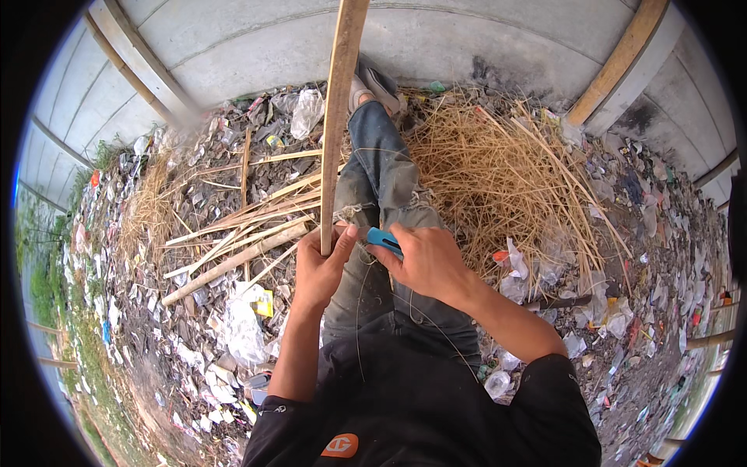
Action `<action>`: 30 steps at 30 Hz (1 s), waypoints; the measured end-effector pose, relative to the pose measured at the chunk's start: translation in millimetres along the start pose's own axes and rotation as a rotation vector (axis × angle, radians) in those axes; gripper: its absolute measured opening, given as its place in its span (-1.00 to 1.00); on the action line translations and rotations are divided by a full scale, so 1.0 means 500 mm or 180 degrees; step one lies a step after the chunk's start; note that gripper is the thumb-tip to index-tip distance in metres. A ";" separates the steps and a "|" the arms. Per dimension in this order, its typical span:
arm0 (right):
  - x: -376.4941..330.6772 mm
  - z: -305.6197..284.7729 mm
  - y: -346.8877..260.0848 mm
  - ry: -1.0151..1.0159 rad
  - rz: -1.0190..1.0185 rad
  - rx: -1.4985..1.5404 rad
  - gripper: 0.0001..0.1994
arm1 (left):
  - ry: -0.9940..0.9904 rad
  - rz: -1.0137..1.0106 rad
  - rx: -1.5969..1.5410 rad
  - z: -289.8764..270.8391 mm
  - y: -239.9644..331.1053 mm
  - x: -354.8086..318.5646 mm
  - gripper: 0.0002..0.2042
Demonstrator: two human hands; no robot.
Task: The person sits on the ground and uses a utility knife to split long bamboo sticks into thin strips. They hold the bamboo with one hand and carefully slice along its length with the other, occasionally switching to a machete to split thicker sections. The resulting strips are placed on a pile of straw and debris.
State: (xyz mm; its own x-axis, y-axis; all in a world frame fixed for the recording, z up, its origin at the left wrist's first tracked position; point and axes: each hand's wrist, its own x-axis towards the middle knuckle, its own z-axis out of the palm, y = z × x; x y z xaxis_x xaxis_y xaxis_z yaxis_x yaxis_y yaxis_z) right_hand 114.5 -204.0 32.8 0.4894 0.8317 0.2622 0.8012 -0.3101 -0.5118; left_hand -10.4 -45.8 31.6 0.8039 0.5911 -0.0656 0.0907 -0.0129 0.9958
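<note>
- Black shirt (436, 420): nearest the camera, at the near edge; an orange patch marks its front.
- Bamboo strip (340, 117): upright between the legs and the camera, its lower end at the left hand, its upper end running out of view at the far edge.
- Left hand (317, 271): closed around the lower end of the strip, thumb extended on the right side.
- Right hand (432, 261): fingers curled closed on a blue-handled tool (386, 241), just right of the strip; the tool's dark forward part points left, toward the left thumb, and is partly hidden.
- Jeans (358, 292): worn, torn at the knees, beneath both hands; the legs extend to the far side, with thin fibres lying across the lap.
- Cut strips (261, 216): loosely stacked on the ground, left of the legs; a round bamboo pole (233, 265) lies at their near side.
- Shavings (498, 171): large tangled straw-coloured heap, right of the legs.
- Littered ground (638, 257): plastic scraps on both sides.
- Grey panel wall (436, 47): far side, beyond the shoes (380, 84).
</note>
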 end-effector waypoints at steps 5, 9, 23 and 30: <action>0.002 0.006 -0.004 0.0042 -0.0029 -0.0003 -0.58 | -0.0154 0.0170 0.0109 -0.002 -0.025 0.002 -0.78; 0.002 0.006 -0.002 0.0007 0.0042 -0.0071 -0.58 | -0.0114 0.0056 0.0426 0.000 -0.012 0.002 -0.78; 0.024 -0.001 0.038 0.0661 0.0456 0.0123 -0.53 | 0.0322 -0.0065 0.0301 -0.019 -0.041 -0.011 -0.80; -0.020 -0.043 0.076 -0.0959 0.0292 0.0130 -0.52 | 0.1554 0.0222 0.1515 -0.156 -0.091 0.026 -0.65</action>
State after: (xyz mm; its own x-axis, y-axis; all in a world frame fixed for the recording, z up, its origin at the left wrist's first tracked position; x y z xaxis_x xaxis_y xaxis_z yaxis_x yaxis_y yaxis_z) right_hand 147.5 -234.1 28.5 0.4299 0.9021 -0.0376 0.7411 -0.3764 -0.5560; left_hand -49.8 25.5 -9.6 0.4704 0.8704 0.1454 0.3866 -0.3513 0.8527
